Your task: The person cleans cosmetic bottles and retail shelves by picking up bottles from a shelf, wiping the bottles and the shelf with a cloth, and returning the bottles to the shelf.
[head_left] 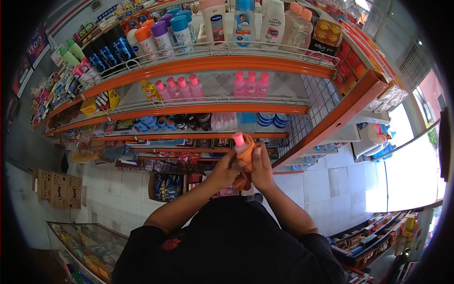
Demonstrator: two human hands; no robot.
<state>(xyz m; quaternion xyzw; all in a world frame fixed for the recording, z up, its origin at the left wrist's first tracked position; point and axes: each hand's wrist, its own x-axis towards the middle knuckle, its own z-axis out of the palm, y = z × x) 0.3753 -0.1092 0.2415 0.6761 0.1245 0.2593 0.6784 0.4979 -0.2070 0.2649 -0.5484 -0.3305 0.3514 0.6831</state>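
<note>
In front of my chest is a pink-capped bottle (239, 140), upright and slightly tilted, with an orange cloth (246, 154) wrapped about its upper side. My left hand (225, 171) is closed round the bottle's lower part, which fingers and cloth mostly hide. From the other side my right hand (260, 169) presses the cloth against the bottle, its fingers bent. Similar pink bottles (251, 85) stand in a row on the shelf ahead, and several more pink bottles (182, 89) are grouped to their left.
Orange-edged shelves (198, 65) with wire rails curve across the front. Toiletry bottles (244, 26) line the top shelf. An orange post (331, 118) rises at right. An open box of packets (168, 186) sits low ahead. Cardboard cartons (56, 189) and a glass case (90, 241) are at left.
</note>
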